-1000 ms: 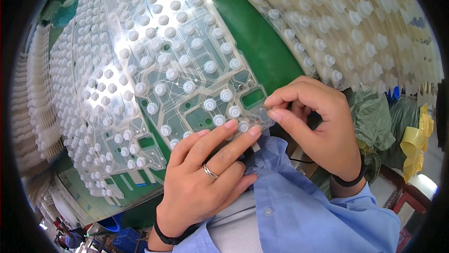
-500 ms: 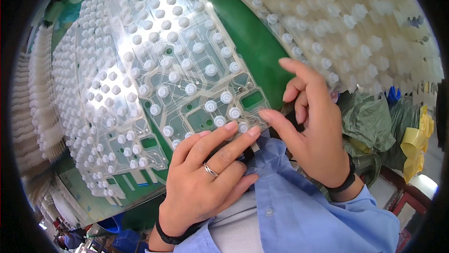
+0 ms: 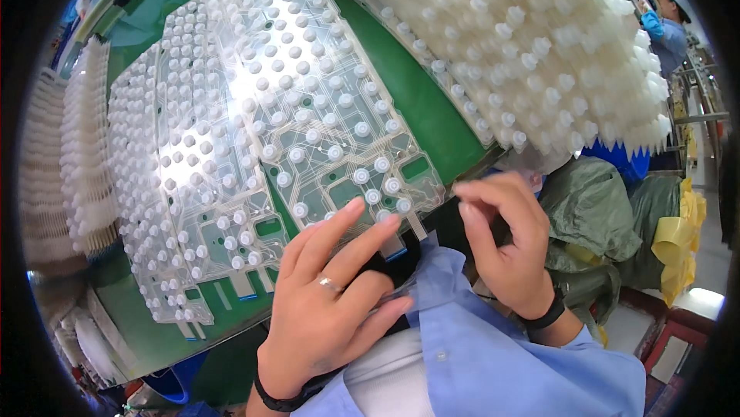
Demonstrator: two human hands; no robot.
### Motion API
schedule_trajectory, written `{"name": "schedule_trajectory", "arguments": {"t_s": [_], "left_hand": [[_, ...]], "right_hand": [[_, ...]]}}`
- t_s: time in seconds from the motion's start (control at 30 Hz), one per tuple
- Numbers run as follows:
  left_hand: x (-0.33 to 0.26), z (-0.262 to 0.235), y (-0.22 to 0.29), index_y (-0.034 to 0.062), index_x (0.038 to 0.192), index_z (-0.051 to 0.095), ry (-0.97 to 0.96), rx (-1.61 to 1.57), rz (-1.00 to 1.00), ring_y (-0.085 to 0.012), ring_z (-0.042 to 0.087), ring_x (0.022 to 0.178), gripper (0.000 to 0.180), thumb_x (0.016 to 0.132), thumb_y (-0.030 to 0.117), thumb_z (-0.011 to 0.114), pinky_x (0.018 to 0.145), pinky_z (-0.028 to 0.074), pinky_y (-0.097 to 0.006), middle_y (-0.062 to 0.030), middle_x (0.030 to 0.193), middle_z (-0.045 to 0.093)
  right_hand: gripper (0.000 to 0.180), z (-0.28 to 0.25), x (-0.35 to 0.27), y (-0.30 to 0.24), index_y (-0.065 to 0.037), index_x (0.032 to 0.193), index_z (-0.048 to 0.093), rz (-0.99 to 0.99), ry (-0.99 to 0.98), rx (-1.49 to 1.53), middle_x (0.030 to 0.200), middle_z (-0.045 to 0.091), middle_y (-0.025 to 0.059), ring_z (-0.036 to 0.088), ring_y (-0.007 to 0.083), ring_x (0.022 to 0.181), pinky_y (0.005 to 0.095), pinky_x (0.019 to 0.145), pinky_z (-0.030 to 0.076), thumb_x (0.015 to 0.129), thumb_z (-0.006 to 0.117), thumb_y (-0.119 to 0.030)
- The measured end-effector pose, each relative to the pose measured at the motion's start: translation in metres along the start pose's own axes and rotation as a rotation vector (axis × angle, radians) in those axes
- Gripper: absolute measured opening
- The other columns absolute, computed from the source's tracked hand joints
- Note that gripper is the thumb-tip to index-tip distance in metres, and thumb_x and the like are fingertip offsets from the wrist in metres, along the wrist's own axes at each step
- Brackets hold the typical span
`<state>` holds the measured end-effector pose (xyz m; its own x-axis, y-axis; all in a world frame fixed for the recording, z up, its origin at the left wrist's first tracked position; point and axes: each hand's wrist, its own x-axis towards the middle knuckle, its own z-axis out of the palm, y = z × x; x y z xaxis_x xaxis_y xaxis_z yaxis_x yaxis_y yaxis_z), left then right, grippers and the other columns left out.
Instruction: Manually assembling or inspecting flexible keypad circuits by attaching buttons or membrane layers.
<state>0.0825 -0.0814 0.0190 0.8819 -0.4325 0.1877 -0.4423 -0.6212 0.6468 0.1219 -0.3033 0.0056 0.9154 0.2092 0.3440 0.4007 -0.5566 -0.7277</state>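
Note:
A clear keyboard membrane sheet (image 3: pixel 339 163) with printed traces and white rubber domes lies on the green table, its flat tail (image 3: pixel 416 224) hanging at the near edge. My left hand (image 3: pixel 327 286), with a ring, is open at that edge; its index and middle fingertips lie over the sheet's near end, thumb apart. My right hand (image 3: pixel 509 240) hovers just right of the sheet's near corner, fingers curved toward the thumb with a gap between, and nothing shows in it. More domed sheets (image 3: pixel 185 147) lie overlapped to the left of this one.
A tall stack of domed sheets (image 3: pixel 532 47) leans in at the right; other stacks (image 3: pixel 89 147) stand at the left of the green tabletop (image 3: pixel 432 109). Green plastic bags (image 3: pixel 593 205) and yellow material (image 3: pixel 678 240) sit right of me. Another person (image 3: pixel 669 28) is at the far right.
My right hand has pulled back slightly from the sheet's corner, its fingers curling closer to the thumb. The left fingertips have shifted a little left. The view has swung, showing another person.

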Motion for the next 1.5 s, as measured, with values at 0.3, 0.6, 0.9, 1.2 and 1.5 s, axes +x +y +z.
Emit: {"name": "schedule_trajectory", "arguments": {"t_s": [0.3, 0.6, 0.9, 1.2, 1.5], "left_hand": [[0.026, 0.016, -0.004, 0.0079, 0.077, 0.060, -0.035, 0.013, 0.008, -0.0391, 0.038, 0.139, 0.024, 0.078, 0.025, 0.077, 0.112, 0.026, -0.053, -0.0170, 0.144, 0.050], [0.024, 0.025, -0.009, 0.0070, 0.077, 0.060, -0.007, 0.060, 0.028, -0.0356, 0.039, 0.139, 0.025, 0.081, 0.027, 0.074, 0.112, 0.028, -0.051, -0.0146, 0.146, 0.048], [0.023, 0.022, -0.011, 0.0100, 0.074, 0.059, 0.059, -0.002, 0.145, -0.0339, 0.041, 0.137, 0.024, 0.079, 0.028, 0.074, 0.108, 0.033, -0.050, -0.0111, 0.142, 0.052], [0.008, 0.014, 0.005, 0.0106, 0.080, 0.064, 0.161, -0.149, 0.137, -0.0163, 0.059, 0.070, 0.020, 0.077, 0.024, 0.078, 0.070, 0.043, -0.033, 0.0004, 0.083, 0.064], [0.006, 0.011, 0.012, 0.0103, 0.077, 0.064, 0.118, -0.109, 0.142, -0.0190, 0.064, 0.075, 0.022, 0.072, 0.022, 0.082, 0.069, 0.045, -0.031, -0.0044, 0.099, 0.071]], "right_hand": [[0.007, 0.006, 0.029, -0.007, 0.001, 0.088, 0.059, 0.174, -0.222, -0.060, 0.083, 0.057, 0.0133, 0.059, 0.0299, 0.074, 0.0369, 0.067, 0.048, 0.084, 0.066, 0.001], [0.008, 0.007, 0.035, -0.004, -0.001, 0.088, 0.053, 0.090, -0.309, -0.212, 0.085, 0.056, 0.0146, 0.056, 0.0335, 0.076, 0.0375, 0.066, 0.046, 0.084, 0.059, 0.003], [0.011, -0.029, 0.018, -0.030, -0.004, 0.091, 0.052, -0.133, -0.347, 0.002, 0.086, 0.058, 0.0127, 0.055, 0.0304, 0.076, 0.0361, 0.065, 0.046, 0.084, 0.058, 0.003], [0.024, -0.014, -0.003, -0.030, 0.000, 0.101, 0.056, 0.090, -0.412, 0.346, 0.087, 0.060, 0.0137, 0.060, 0.0271, 0.076, 0.0323, 0.066, 0.048, 0.080, 0.065, 0.008], [0.013, -0.017, 0.004, -0.029, -0.004, 0.091, 0.068, 0.031, -0.354, 0.268, 0.092, 0.065, 0.0100, 0.061, 0.0231, 0.081, 0.0328, 0.075, 0.048, 0.079, 0.072, 0.001]]}}
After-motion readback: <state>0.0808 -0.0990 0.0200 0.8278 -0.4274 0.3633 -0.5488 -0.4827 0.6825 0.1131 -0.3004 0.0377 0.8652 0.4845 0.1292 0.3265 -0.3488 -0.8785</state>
